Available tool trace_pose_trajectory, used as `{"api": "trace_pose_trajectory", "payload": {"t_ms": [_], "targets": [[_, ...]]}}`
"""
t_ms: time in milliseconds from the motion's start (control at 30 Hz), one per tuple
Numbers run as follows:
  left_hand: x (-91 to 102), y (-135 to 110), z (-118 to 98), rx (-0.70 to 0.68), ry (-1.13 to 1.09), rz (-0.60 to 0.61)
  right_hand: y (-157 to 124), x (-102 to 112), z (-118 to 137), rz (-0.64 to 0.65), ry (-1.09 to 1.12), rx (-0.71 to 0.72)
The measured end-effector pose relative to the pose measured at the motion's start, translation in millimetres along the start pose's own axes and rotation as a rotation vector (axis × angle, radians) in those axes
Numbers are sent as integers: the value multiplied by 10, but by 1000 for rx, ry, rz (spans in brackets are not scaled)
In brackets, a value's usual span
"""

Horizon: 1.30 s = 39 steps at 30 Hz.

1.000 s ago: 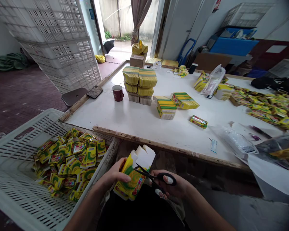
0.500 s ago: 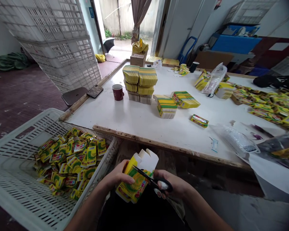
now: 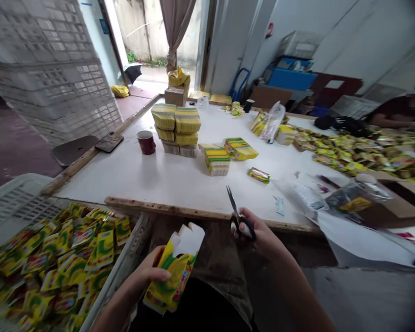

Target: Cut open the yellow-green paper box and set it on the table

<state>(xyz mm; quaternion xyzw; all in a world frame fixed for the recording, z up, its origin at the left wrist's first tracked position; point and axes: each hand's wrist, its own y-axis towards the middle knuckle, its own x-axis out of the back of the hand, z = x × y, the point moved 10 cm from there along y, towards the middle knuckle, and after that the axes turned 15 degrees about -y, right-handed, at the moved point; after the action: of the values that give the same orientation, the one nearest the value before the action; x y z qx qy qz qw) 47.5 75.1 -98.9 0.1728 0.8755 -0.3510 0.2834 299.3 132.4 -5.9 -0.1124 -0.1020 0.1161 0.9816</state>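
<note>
My left hand (image 3: pixel 152 273) grips a yellow and green cardboard box (image 3: pixel 174 276) by its side, above my lap. The box's top flaps stand up, showing white insides, and a curved notch is visible in its front edge. In my right hand (image 3: pixel 254 233) is a pair of black-handled scissors (image 3: pixel 233 203), held over the table's front edge with the blades pointing up and away. The scissors are apart from the box. To the left, a pale plastic crate (image 3: pixel 124 272) holds many small yellow packets (image 3: pixel 72 263).
The white table (image 3: pixel 180 184) has a wooden edge strip. On it are stacked flat yellow cartons (image 3: pixel 176 129), a maroon mug (image 3: pixel 146 143), a phone (image 3: pixel 109 142), a single small packet (image 3: pixel 259 175) and a heap of packets (image 3: pixel 352 150). Another person (image 3: pixel 394 110) is at the far right.
My right hand has moved the scissors away from the box, up toward the table. My left hand has shifted left and slightly down with the box. The view has turned right.
</note>
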Motion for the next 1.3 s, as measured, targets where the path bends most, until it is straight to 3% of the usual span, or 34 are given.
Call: {"api": "trace_pose_trajectory", "payload": {"t_ms": [133, 233, 367, 533, 667, 767, 867, 933, 967, 1033, 1067, 1133, 1200, 1300], "targets": [[-4, 68, 43, 30, 4, 72, 105, 1034, 112, -509, -817, -74], [-30, 105, 33, 28, -35, 98, 255, 1385, 25, -605, -1212, -203], [-92, 64, -10, 24, -22, 98, 482, 1517, -213, -560, -1352, -263], [-97, 24, -54, 13, -25, 62, 639, 1553, -394, -405, -1423, -287], [-77, 47, -34, 17, -28, 51, 669, 1581, -349, -292, -1409, -264], [-83, 47, -35, 13, -49, 49, 595, 1560, -186, -340, -1402, -238], [-114, 23, -49, 3, -64, 43, 407, 1346, 91, -515, -1400, -173], [-109, 17, -47, 3, -61, 10, 271, 950, 287, -551, -1324, -37], [-96, 22, -42, 4, -53, -13, 194, 665, 430, -537, -1145, 140], [-64, 49, -30, 1, -23, -47, 78, -4, 599, -327, -839, 383], [-47, 68, -27, -5, -3, -57, 34, -326, 633, -213, -760, 432], [-11, 105, -32, -30, 40, -76, -31, -782, 674, -127, -703, 470], [25, 124, -45, -54, 76, -108, -34, -1041, 652, -125, -754, 456], [50, 104, -94, -92, 113, -169, 6, -1133, 597, -206, -847, 416]]}}
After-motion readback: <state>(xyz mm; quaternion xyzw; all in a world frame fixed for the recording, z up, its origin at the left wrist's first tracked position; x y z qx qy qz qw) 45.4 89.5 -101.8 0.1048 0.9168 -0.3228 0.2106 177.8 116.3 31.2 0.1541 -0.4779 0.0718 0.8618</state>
